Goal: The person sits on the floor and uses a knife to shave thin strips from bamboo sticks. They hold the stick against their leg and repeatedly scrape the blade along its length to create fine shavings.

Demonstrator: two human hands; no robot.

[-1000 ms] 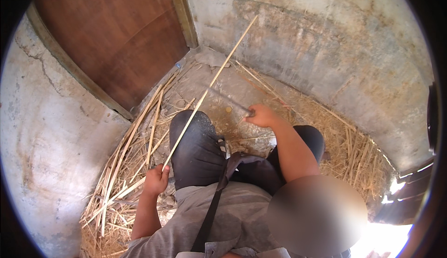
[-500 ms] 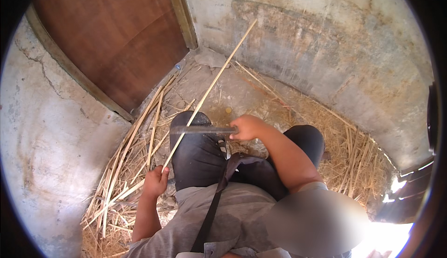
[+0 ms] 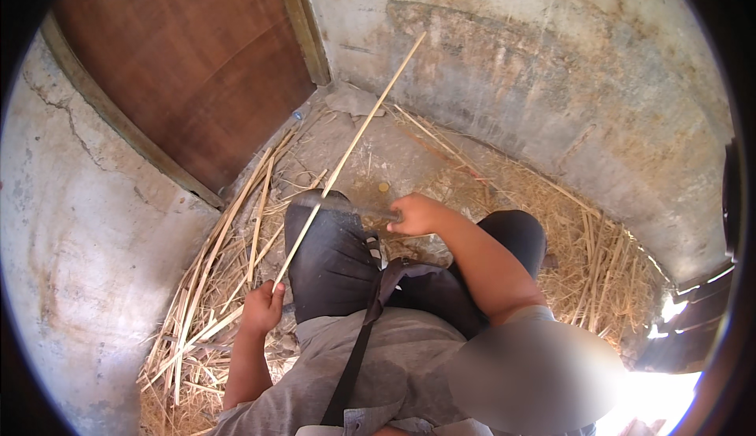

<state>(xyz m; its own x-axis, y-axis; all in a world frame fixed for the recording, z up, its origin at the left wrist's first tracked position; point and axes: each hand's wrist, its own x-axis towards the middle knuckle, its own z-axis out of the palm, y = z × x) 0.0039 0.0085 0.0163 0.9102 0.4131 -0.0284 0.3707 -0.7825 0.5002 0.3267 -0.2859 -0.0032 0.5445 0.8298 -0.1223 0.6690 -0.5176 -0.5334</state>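
Note:
My left hand (image 3: 264, 308), by my left thigh, is closed round the lower end of a long, pale bamboo strip (image 3: 335, 176). The strip slants up and away across my left knee, its far tip in front of the wall. In front of my lap, my right hand (image 3: 416, 214) grips the handle of a knife (image 3: 358, 208) with a long blade. Smeared by motion, the blade points left and crosses the strip over my knee. I cannot tell whether its edge touches the strip.
Loose bamboo strips (image 3: 224, 231) lie piled along the left wall. Straw-like shavings (image 3: 602, 267) and more strips cover the floor at the right. A brown wooden door (image 3: 189, 66) stands at the far left, beside a stained concrete wall (image 3: 535, 82).
The far end of the knife blade has risen slightly away from me, and the blade now looks blurred. My left hand has stayed in place on the bamboo strip.

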